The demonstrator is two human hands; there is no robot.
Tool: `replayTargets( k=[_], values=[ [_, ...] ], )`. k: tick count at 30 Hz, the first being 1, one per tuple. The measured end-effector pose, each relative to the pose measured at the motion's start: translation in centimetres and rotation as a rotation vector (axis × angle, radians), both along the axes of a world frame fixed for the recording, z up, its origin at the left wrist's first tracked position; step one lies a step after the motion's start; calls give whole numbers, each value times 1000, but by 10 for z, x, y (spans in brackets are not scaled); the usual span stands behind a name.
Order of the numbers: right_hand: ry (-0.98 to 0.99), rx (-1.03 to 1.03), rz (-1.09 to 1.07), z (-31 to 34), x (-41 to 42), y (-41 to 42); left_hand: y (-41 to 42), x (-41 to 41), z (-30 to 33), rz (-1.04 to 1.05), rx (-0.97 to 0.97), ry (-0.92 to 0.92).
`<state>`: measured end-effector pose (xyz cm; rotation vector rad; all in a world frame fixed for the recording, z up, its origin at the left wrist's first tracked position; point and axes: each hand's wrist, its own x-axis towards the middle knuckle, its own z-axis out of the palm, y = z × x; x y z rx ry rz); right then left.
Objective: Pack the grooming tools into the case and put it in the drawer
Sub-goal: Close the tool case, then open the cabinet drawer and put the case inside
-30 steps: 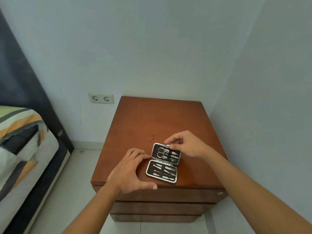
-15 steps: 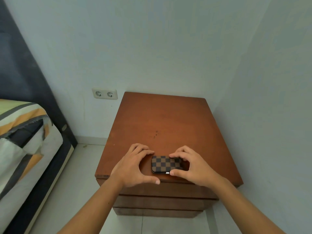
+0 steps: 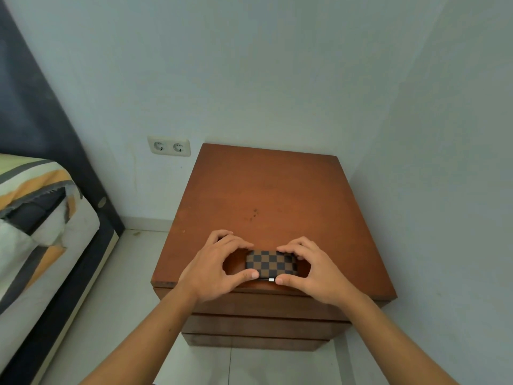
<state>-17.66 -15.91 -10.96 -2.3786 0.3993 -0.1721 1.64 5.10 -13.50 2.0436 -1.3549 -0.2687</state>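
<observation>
The small case point(image 3: 270, 264), brown and black checkered, lies closed near the front edge of the wooden nightstand point(image 3: 266, 195). My left hand point(image 3: 213, 266) grips its left end, thumb on the front edge and fingers on the back edge. My right hand point(image 3: 311, 269) grips its right end the same way, thumb beside the small metal clasp. The grooming tools are hidden inside the case. The drawer fronts point(image 3: 263, 309) below the top are all closed.
A bed point(image 3: 36, 226) with a striped cover and dark frame stands to the left. A double wall socket point(image 3: 169, 146) sits on the wall behind. A wall runs close along the nightstand's right side. Pale floor tiles point(image 3: 116, 315) lie between bed and nightstand.
The case was open with the tools showing one second ago. My right hand folded the lid down, and both hands now hold the closed case by its ends.
</observation>
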Motion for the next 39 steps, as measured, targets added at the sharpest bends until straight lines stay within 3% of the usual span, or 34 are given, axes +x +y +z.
replayTargets(
  k=[15,39],
  values=[
    [-129,-34,-34,-13,-1,7,-4,3,-8,-36,-70,45],
    [-91,-99,-47,-13,-2,12,-4,1,-6,-13,-72,60]
  ],
)
